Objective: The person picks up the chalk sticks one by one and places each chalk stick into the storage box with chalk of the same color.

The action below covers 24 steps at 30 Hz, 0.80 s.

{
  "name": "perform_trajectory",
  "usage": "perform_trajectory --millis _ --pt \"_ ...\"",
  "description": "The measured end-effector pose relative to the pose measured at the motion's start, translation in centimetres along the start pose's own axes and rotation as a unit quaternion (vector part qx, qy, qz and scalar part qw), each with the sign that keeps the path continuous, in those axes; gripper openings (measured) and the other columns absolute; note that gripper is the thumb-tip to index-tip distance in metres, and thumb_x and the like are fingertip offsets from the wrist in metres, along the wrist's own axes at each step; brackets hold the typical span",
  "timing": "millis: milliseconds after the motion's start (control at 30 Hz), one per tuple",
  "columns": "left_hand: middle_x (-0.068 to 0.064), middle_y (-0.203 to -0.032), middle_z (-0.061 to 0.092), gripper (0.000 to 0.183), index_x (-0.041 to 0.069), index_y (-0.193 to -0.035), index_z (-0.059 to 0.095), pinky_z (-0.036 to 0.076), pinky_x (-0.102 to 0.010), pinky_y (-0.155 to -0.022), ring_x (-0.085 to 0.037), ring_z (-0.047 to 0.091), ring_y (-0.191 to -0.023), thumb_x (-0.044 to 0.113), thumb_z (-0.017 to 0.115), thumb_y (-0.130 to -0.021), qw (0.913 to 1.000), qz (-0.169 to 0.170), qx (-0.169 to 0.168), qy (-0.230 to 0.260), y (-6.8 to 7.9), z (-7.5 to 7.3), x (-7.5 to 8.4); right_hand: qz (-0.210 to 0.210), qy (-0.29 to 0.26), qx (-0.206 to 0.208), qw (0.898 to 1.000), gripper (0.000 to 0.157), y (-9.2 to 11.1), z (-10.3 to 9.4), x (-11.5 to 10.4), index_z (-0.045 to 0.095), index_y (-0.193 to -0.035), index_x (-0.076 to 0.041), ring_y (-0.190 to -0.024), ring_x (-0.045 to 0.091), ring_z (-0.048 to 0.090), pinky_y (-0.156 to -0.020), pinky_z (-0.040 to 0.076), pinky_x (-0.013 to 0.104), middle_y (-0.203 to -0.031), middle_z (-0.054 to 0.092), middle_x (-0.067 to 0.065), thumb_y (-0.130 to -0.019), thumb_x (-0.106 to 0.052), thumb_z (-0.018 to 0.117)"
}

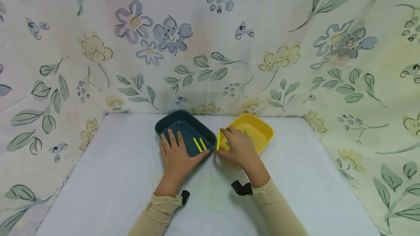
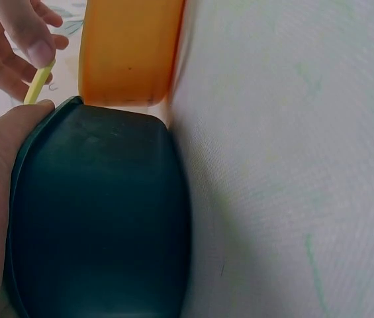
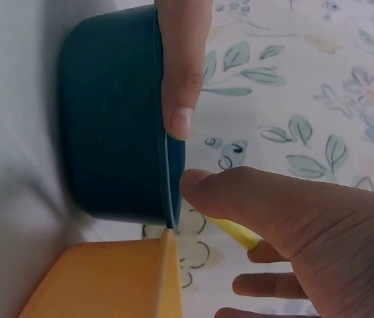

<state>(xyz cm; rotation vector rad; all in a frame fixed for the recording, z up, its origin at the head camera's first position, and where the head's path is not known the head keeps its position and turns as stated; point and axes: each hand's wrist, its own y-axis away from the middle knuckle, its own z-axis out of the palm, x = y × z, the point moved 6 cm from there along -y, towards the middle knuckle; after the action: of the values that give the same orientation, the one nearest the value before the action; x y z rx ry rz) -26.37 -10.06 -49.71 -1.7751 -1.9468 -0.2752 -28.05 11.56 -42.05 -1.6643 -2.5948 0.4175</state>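
Observation:
My left hand (image 1: 176,159) lies spread over the near side of a dark teal tray (image 1: 180,124). Its fingers reach into the tray, and its thumb (image 3: 179,99) rests along the rim in the right wrist view. Two yellow sticks (image 1: 197,145) lie inside by that thumb. Between thumb and fingers, my right hand (image 1: 242,150) pinches another yellow stick (image 1: 218,140) where the two trays meet. That stick (image 2: 39,83) is tilted above the teal rim in the left wrist view. Beneath the right hand is a yellow tray (image 1: 262,132), partly hidden.
Small green pieces (image 1: 245,132) show inside the yellow tray, partly covered by the right hand. Both trays stand on a white-covered table (image 1: 124,170), close to the floral cloth (image 1: 210,75) behind. Black wrist devices (image 1: 241,188) sit at both sleeve cuffs.

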Motion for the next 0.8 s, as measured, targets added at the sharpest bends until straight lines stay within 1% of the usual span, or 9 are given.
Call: perform_trajectory --millis 133,367,533,800 --pt "-0.027 -0.177 0.001 0.145 0.004 -0.17 0.017 0.005 -0.071 -0.129 -0.055 -0.004 -0.162 0.102 0.056 -0.07 1.0 -0.001 -0.002 -0.008 0.0 0.0 0.0 0.001 -0.006 0.0 1.0 0.078 -0.3 0.3 -0.1 0.062 -0.147 -0.016 -0.107 0.029 0.07 -0.087 0.061 0.05 -0.137 0.067 0.008 -0.083 -0.054 0.088" --pt "-0.028 -0.177 0.003 0.144 0.004 -0.17 0.02 0.005 -0.072 -0.129 -0.056 -0.004 -0.162 0.102 0.056 -0.071 1.0 -0.003 0.001 -0.004 0.0 -0.1 0.0 0.011 -0.001 -0.022 1.0 0.08 -0.7 0.7 -0.2 0.058 -0.151 -0.017 -0.113 0.03 0.069 -0.095 0.059 0.056 -0.14 0.065 0.009 -0.086 -0.055 0.085" --pt "-0.028 -0.177 0.004 0.144 0.004 -0.17 0.02 0.004 -0.071 -0.129 -0.055 -0.004 -0.162 0.102 0.055 -0.071 1.0 -0.005 -0.002 -0.001 -0.1 -0.1 0.0 0.018 0.002 -0.031 0.999 0.08 -1.1 0.8 -0.2 0.058 -0.152 -0.018 -0.115 0.029 0.069 -0.096 0.059 0.054 -0.142 0.064 0.008 -0.086 -0.056 0.084" --pt "-0.026 -0.177 0.001 0.145 0.006 -0.17 0.017 0.003 -0.071 -0.129 -0.054 -0.007 -0.163 0.105 0.051 -0.07 0.9999 -0.007 -0.01 -0.005 -0.1 0.0 -0.1 0.02 -0.006 -0.044 0.999 0.08 -1.5 1.0 -0.4 0.059 -0.151 -0.018 -0.113 0.029 0.069 -0.096 0.059 0.052 -0.14 0.065 0.009 -0.085 -0.055 0.085"
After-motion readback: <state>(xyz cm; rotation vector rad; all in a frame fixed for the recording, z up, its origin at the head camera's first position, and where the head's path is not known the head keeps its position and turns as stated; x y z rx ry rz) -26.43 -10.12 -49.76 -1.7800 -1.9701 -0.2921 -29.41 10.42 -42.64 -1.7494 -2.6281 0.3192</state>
